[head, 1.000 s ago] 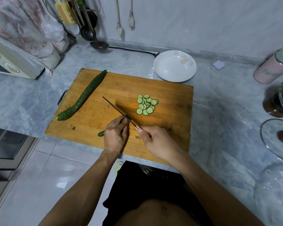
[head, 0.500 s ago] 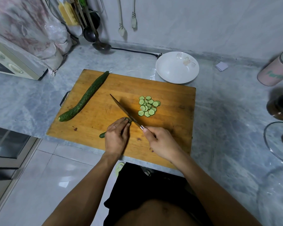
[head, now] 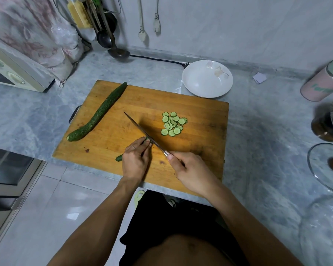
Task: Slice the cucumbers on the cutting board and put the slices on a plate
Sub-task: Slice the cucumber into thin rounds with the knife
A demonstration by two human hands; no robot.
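Cucumber (head: 119, 158) pinned on board (head: 200, 112) under left hand (head: 135, 162); knife (head: 142, 131) gripped in right hand (head: 190, 172), slices (head: 173, 124) beside blade.

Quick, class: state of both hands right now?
Left hand: holds the cucumber piece down.
Right hand: grips the knife.

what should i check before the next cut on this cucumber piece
1. Left hand holds the cucumber piece steady: ok.
2. Left fingers clear of the knife edge: not ok, fingertips sit right against the blade.
3. Right hand grips the knife handle firmly: ok.
4. Board room for new slices beside the slice pile: ok.
5. Plate empty and near the cutting board: ok.
6. Length of piece left under the hand: cannot tell.
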